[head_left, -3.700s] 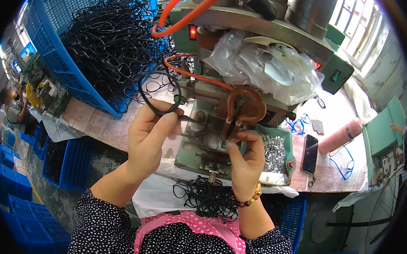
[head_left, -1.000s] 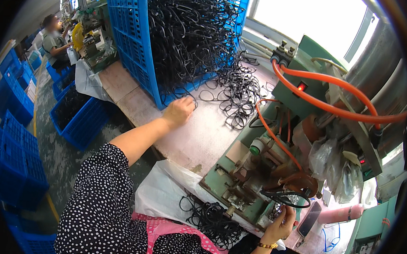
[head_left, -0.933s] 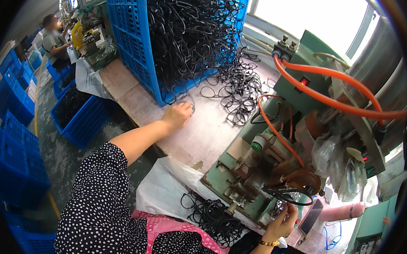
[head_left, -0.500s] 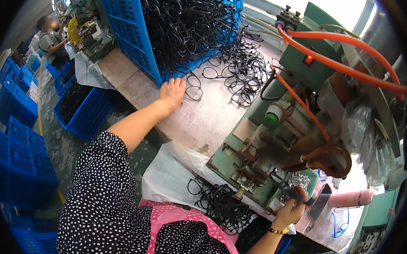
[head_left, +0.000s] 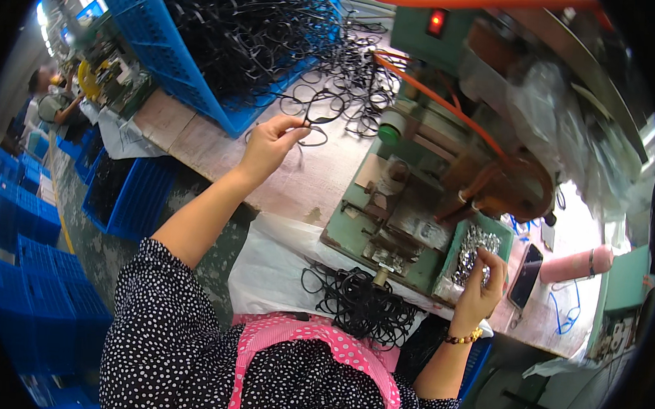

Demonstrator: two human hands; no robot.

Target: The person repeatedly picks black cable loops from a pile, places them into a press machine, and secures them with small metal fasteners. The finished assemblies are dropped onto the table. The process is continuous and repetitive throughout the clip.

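My left hand (head_left: 271, 148) is raised over the worktable, thumb and fingers pinched on a black eyeglass frame (head_left: 327, 107) with round rims. Beyond it, a large blue crate (head_left: 232, 119) leans full of similar black frames, and more lie spilled on the table beside it. Over a green tray (head_left: 449, 264) of small shiny metal parts (head_left: 475, 251) is my right hand (head_left: 480, 286), thumb and forefinger brought together at the parts. Whether a part is between them is too small to make out. A heap of black frames (head_left: 363, 306) rests on white cloth at my lap.
A green bench machine (head_left: 409, 209) with orange hoses (head_left: 451, 107) stands right of centre. A phone (head_left: 525, 275), pink bottle (head_left: 576, 265) and blue eyeglass frame (head_left: 565, 309) lie at the right. Blue crates (head_left: 132, 194) and another person (head_left: 58, 105) are at the left.
My left hand has lifted off the table with an eyeglass frame. The dark frame earlier in my right hand is gone from it, and that hand is now at the metal parts. The view has shifted.
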